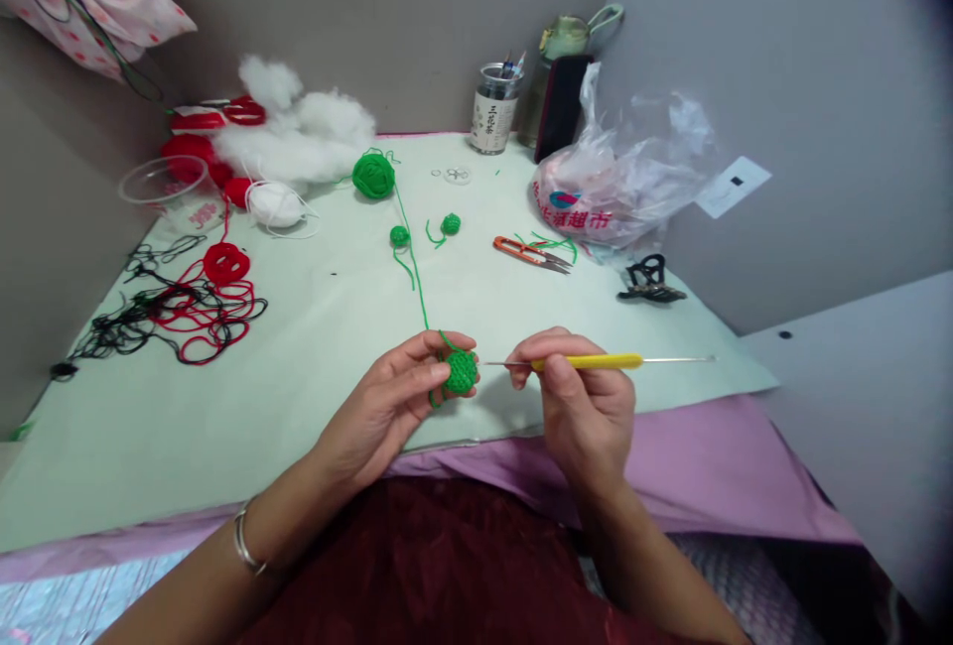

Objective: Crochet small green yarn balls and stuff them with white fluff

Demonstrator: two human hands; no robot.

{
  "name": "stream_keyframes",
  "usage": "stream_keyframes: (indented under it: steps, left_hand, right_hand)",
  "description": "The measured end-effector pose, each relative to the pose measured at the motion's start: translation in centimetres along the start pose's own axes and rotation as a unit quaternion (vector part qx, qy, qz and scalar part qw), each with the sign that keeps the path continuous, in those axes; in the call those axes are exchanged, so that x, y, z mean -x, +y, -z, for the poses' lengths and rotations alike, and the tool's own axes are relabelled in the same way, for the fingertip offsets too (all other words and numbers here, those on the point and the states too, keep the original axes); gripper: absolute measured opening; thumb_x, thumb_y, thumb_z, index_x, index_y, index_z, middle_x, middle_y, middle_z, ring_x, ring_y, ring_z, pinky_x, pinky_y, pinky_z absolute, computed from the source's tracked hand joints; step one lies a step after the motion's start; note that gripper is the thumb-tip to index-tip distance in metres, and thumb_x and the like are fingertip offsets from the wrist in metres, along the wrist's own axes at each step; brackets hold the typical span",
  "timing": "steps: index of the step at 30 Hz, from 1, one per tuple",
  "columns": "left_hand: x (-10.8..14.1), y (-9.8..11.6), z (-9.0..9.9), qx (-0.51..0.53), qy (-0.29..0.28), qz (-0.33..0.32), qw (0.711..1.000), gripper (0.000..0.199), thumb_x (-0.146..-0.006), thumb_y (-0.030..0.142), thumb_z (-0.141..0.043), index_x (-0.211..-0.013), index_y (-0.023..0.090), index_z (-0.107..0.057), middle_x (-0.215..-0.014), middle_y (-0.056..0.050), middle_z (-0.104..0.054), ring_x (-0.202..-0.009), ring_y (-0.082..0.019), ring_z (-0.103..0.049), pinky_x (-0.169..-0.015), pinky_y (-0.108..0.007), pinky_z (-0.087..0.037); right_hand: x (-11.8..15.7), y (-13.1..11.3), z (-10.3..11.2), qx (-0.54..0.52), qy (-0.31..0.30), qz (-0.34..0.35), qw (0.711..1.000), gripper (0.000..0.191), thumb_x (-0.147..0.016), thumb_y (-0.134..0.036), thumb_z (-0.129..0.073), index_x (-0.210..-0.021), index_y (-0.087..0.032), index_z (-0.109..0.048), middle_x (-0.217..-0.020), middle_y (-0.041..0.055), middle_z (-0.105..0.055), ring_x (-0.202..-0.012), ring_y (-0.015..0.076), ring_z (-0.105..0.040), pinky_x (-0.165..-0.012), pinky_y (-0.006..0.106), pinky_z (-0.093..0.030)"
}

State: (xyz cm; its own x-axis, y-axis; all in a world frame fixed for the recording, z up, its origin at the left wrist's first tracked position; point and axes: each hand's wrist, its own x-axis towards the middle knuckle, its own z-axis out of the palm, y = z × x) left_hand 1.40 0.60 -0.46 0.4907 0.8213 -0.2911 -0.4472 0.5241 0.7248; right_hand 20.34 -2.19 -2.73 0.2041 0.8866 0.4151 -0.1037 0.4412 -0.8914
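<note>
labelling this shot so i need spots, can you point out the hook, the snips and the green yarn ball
hook [607, 362]: head view, on its yellow handle
snips [554, 261]: head view, on the blades
green yarn ball [373, 176]: head view, middle of its wound side

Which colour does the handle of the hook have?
Yellow; the handle shows in the head view.

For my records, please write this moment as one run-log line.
left hand: holds green crochet piece | right hand: holds yellow-handled hook | hook tip: pointing toward piece
</note>
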Motion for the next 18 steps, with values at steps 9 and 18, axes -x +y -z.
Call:
stream_keyframes:
  steps: [9, 18]
  left_hand:
    - [0.3, 0.1, -0.1, -0.045, 0.008, -0.008, 0.999, 0.022, -0.084, 0.028, -0.083, -0.105, 0.021, -0.081, -0.096, -0.003, -0.073, -0.086, -0.014, -0.063, -0.078, -0.023, -0.047]
    - [0.3, -0.2, -0.1, -0.067, 0.01, -0.022, 0.997, 0.025, -0.083, 0.029, -0.084, -0.107, 0.023, -0.081, -0.098, -0.003, -0.072, -0.091, -0.015, -0.061, -0.085, -0.025, -0.045]
  right_hand:
    - [-0.3, -0.1, -0.3, 0.038, 0.009, 0.023, 0.999, 0.018, -0.102, -0.029, -0.062, -0.096, -0.024, -0.079, -0.083, 0.0042, -0.071, -0.072, 0.0174, -0.063, -0.064, 0.034, -0.05]
    - [0.4, -1.0, -0.3, 0.198, -0.048, 0.134, 0.97, 0.024, -0.1, -0.012, -0.058, -0.112, -0.025, -0.075, -0.095, 0.0052, -0.075, -0.087, 0.0206, -0.069, -0.075, 0.037, -0.055]
